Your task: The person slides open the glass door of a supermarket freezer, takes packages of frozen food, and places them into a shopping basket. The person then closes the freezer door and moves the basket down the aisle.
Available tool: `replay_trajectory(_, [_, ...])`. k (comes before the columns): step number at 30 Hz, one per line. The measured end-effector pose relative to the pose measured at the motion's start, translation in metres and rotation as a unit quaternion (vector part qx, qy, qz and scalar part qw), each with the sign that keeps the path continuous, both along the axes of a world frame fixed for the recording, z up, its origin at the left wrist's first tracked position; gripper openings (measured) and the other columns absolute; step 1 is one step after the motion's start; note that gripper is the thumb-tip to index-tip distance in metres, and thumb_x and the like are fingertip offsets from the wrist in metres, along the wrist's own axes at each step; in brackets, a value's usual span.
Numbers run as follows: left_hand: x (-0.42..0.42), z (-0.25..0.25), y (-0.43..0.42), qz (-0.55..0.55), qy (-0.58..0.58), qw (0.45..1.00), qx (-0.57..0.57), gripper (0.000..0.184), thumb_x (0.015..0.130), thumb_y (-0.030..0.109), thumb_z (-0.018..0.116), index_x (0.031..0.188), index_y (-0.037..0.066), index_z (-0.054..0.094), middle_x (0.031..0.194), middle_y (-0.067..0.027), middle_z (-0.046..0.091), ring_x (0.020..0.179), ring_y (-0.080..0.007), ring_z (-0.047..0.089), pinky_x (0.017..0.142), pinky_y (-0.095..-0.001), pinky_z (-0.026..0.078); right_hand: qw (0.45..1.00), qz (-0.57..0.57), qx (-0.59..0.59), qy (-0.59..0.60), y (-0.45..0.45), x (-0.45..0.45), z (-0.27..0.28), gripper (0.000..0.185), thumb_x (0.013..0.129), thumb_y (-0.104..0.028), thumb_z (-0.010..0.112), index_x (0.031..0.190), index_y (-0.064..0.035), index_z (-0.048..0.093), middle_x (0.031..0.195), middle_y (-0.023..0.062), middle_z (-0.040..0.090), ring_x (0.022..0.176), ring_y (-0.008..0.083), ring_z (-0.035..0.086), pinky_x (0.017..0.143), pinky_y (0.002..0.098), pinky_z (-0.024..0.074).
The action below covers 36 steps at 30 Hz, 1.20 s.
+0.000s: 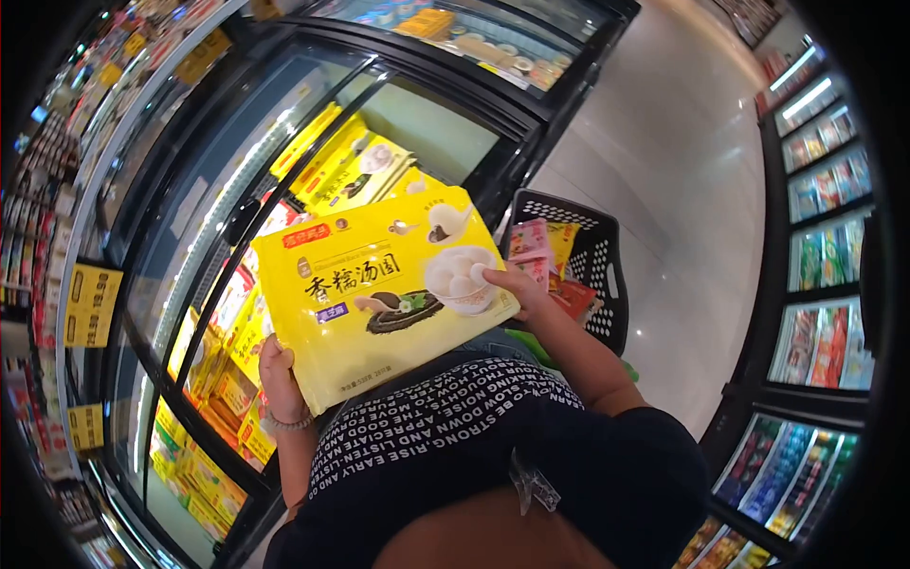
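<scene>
A large yellow food package (379, 275) is held up in front of my body, its printed face with a bowl of white balls turned to me. My left hand (282, 379) grips its lower left edge, the thumb on the front. At the right edge my right hand (521, 292) holds it the same way. Behind the package, an open chest freezer (431, 128) holds similar yellow packages (355, 171). A black basket (611, 248) with pink, yellow and red packets (531, 248) stands to the right of the package.
A pale shiny floor (678, 180) runs along the right of the freezer. Glass-door fridges (823, 256) with lit goods line the far right. Yellow price signs (92, 303) hang at the left, by shelves of goods. The freezer's dark frame edges lie near my left arm.
</scene>
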<state>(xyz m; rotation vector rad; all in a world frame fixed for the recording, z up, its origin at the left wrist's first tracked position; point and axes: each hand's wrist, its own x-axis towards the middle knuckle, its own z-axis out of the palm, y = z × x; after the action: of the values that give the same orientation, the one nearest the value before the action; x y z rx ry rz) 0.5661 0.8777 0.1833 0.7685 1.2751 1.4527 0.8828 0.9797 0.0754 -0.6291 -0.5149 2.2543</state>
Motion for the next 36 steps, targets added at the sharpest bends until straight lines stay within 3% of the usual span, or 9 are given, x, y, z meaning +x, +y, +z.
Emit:
replay_trajectory(5, [0.034, -0.008, 0.043, -0.160, 0.007, 0.986, 0.048, 0.016, 0.091, 0.015, 0.040, 0.097, 0.002, 0.046, 0.082, -0.0030, 0.051, 0.072, -0.0066, 0.045, 0.066, -0.0203, 0.038, 0.982, -0.183, -0.045, 0.020, -0.036, 0.060, 0.000, 0.052, 0.082, -0.020, 0.057, 0.125, 0.0009, 0.037, 0.116, 0.0163, 0.052, 0.105, 0.0281, 0.053, 0.089, 0.0404, 0.0452])
replay_trajectory(9, [0.059, 0.001, 0.064, -0.287, 0.019, 0.957, 0.046, 0.022, 0.092, 0.010, 0.035, 0.111, 0.002, 0.039, 0.123, -0.0196, 0.046, 0.110, -0.0274, 0.050, 0.090, -0.0373, 0.041, 0.935, -0.354, -0.018, 0.000, -0.052, 0.094, -0.003, 0.043, 0.086, -0.021, 0.050, 0.122, 0.0015, 0.040, 0.115, 0.0169, 0.052, 0.103, 0.0288, 0.054, 0.088, 0.0409, 0.0464])
replay_trajectory(14, [0.063, -0.005, 0.070, -0.336, 0.008, 0.942, -0.010, 0.020, 0.092, 0.010, 0.033, 0.108, 0.001, 0.041, 0.115, -0.0223, 0.051, 0.099, -0.0267, 0.056, 0.089, -0.0359, 0.042, 0.877, -0.478, -0.047, -0.024, -0.055, 0.133, -0.030, 0.042, 0.088, -0.019, 0.046, 0.124, -0.0015, 0.037, 0.117, 0.0162, 0.051, 0.103, 0.0292, 0.054, 0.086, 0.0411, 0.0480])
replay_trajectory(21, [0.061, -0.010, 0.070, -0.285, 0.004, 0.957, -0.058, 0.018, 0.092, 0.009, 0.032, 0.106, 0.001, 0.041, 0.109, -0.0215, 0.054, 0.096, -0.0255, 0.057, 0.087, -0.0343, 0.043, 0.844, -0.514, -0.146, 0.049, -0.028, 0.152, -0.098, 0.037, 0.088, -0.012, 0.043, 0.123, -0.0022, 0.037, 0.120, 0.0152, 0.049, 0.108, 0.0296, 0.051, 0.089, 0.0435, 0.0447])
replay_trajectory(25, [0.057, -0.008, 0.065, -0.253, 0.006, 0.965, -0.064, 0.018, 0.092, 0.009, 0.033, 0.105, 0.001, 0.042, 0.108, -0.0209, 0.055, 0.095, -0.0249, 0.057, 0.087, -0.0341, 0.044, 0.801, -0.536, -0.267, 0.017, -0.001, 0.154, -0.162, 0.033, 0.085, -0.006, 0.047, 0.118, -0.0037, 0.042, 0.117, 0.0130, 0.051, 0.107, 0.0281, 0.052, 0.086, 0.0429, 0.0456])
replay_trajectory(32, [0.046, -0.011, 0.050, -0.208, 0.002, 0.974, -0.086, 0.018, 0.093, 0.012, 0.035, 0.106, 0.002, 0.042, 0.107, -0.0193, 0.056, 0.095, -0.0239, 0.058, 0.086, -0.0330, 0.044, 0.776, -0.512, -0.359, -0.087, 0.005, 0.117, -0.255, 0.032, 0.088, -0.013, 0.042, 0.118, -0.0043, 0.043, 0.117, 0.0131, 0.051, 0.106, 0.0301, 0.051, 0.089, 0.0426, 0.0429])
replay_trajectory(33, [0.045, -0.009, 0.048, -0.204, 0.008, 0.975, -0.089, 0.018, 0.093, 0.012, 0.035, 0.106, 0.003, 0.042, 0.107, -0.0190, 0.056, 0.095, -0.0237, 0.058, 0.086, -0.0330, 0.044, 0.889, -0.317, -0.157, -0.291, -0.011, 0.128, -0.307, 0.033, 0.088, -0.015, 0.039, 0.119, -0.0046, 0.044, 0.115, 0.0127, 0.052, 0.107, 0.0298, 0.050, 0.092, 0.0428, 0.0400])
replay_trajectory(34, [0.041, -0.008, 0.046, -0.196, 0.015, 0.976, -0.093, 0.018, 0.093, 0.012, 0.035, 0.106, 0.003, 0.042, 0.107, -0.0187, 0.056, 0.095, -0.0236, 0.057, 0.085, -0.0329, 0.044, 0.823, -0.428, -0.355, -0.119, 0.001, 0.120, -0.301, 0.034, 0.087, -0.016, 0.037, 0.118, -0.0031, 0.043, 0.115, 0.0130, 0.050, 0.105, 0.0306, 0.049, 0.091, 0.0426, 0.0397])
replay_trajectory(36, [0.033, -0.009, 0.043, -0.190, 0.009, 0.979, -0.074, 0.018, 0.094, 0.012, 0.034, 0.107, 0.003, 0.043, 0.108, -0.0182, 0.056, 0.095, -0.0229, 0.057, 0.085, -0.0321, 0.044, 0.842, -0.350, -0.375, -0.166, 0.006, 0.117, -0.290, 0.029, 0.083, -0.021, 0.048, 0.109, -0.0099, 0.048, 0.103, 0.0100, 0.053, 0.091, 0.0268, 0.051, 0.080, 0.0371, 0.0425])
